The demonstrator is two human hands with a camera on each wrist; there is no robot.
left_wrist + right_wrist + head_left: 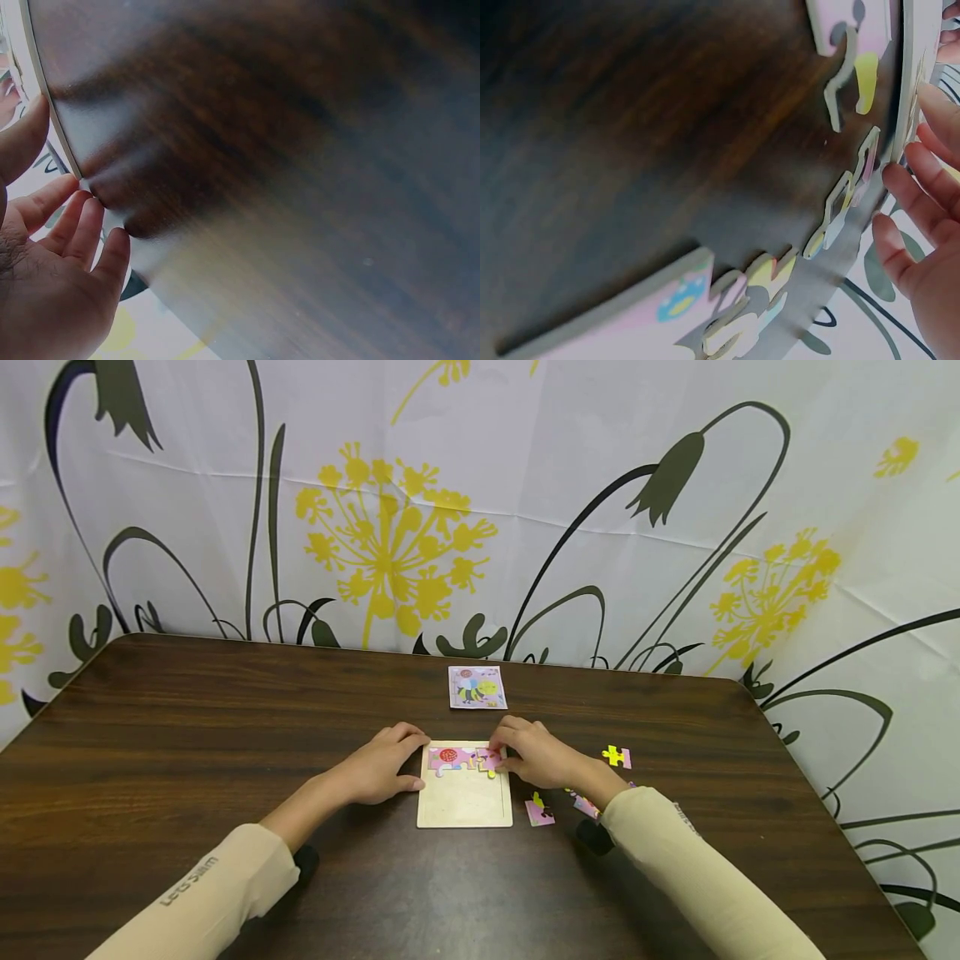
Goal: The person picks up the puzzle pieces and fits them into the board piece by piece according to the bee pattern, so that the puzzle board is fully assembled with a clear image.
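Left hand [380, 768] spread, right hand [536, 754] pinching puzzle piece [486, 760]; sleeve [213, 893] reads "Lets Slim"

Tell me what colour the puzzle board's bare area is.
The puzzle board is pale cream where bare, clearest in the head view.

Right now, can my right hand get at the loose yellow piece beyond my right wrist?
Probably yes: only bare table seems to separate your right hand from the yellow piece.

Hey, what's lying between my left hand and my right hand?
A wooden puzzle tray, with pink jigsaw pieces along its far side; the head view shows this.
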